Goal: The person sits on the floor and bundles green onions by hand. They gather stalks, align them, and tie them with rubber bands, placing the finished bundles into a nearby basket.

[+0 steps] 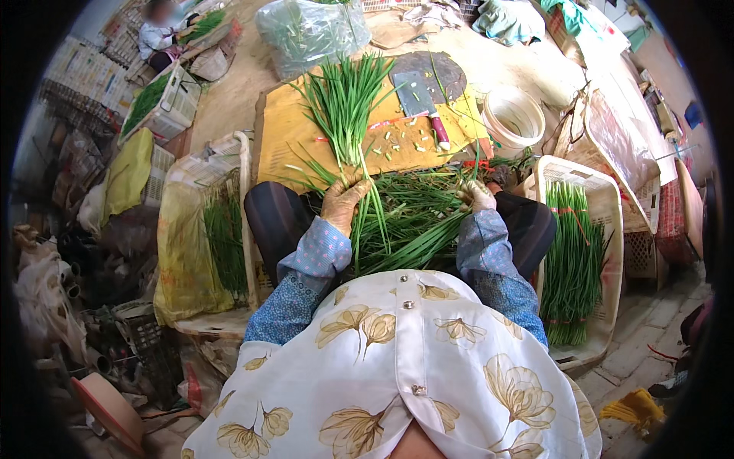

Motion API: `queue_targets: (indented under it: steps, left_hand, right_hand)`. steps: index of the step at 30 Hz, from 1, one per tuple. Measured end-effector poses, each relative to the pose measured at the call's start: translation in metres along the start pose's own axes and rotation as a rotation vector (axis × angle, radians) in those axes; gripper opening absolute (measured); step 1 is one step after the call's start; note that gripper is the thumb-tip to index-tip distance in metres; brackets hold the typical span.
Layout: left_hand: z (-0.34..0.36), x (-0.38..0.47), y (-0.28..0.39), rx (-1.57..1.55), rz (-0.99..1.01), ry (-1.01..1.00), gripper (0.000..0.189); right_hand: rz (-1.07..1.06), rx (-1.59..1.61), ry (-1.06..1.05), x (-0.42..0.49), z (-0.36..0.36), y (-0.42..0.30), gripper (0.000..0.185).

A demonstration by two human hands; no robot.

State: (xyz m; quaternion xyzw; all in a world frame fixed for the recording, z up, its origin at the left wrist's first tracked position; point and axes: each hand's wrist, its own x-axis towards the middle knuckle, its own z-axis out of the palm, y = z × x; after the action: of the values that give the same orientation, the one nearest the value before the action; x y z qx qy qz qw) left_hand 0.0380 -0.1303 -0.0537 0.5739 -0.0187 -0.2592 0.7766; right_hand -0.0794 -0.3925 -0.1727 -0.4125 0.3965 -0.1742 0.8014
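Observation:
My left hand (344, 203) is closed around a few garlic chive stalks (374, 215) that hang down over the heap in my lap. Just beyond it, a bunch of chives (347, 109) lies on a yellow sheet (287, 137), leaf tips pointing away. My right hand (477, 196) has its fingers pinched together, and a thin green chive blade (477, 154) rises from them. Between the hands spreads a loose pile of chives (413, 201). A cleaver (415, 96) with a purple handle rests partly on a dark round board (444, 72), near scattered cut stem ends (390, 146).
At right stand a white bucket (513, 117) and a crate (613, 229) of tied chives (573, 258). A crate (243, 229) with a yellow bag (183, 246) is at left. A plastic bag (312, 34) stands beyond the sheet. Another person (160, 37) sits far left.

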Motion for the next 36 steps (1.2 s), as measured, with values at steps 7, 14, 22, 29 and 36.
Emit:
queue_targets:
  steps: [7,14,22,29,36]
  left_hand:
    - [0.019,-0.005,-0.008,0.304,-0.03,-0.182,0.011]
    - [0.026,-0.01,-0.005,1.036,0.586,-0.169,0.013]
    - [-0.027,0.028,-0.025,0.807,0.205,-0.098,0.016]
    - [0.021,-0.005,-0.01,0.751,0.295,-0.327,0.039]
    - [0.038,-0.006,-0.023,0.65,0.035,-0.408,0.019]
  right_hand:
    - [-0.047,-0.419,-0.469,-0.101,0.101,-0.069,0.022]
    - [-0.165,-0.655,-0.51,-0.079,0.106,-0.019,0.012]
    - [0.034,-0.259,-0.492,-0.072,0.077,-0.041,0.008]
    - [0.072,-0.096,-0.605,-0.073,0.079,-0.041,0.013]
    - [-0.022,-0.264,-0.428,-0.08,0.088,-0.04,0.013]
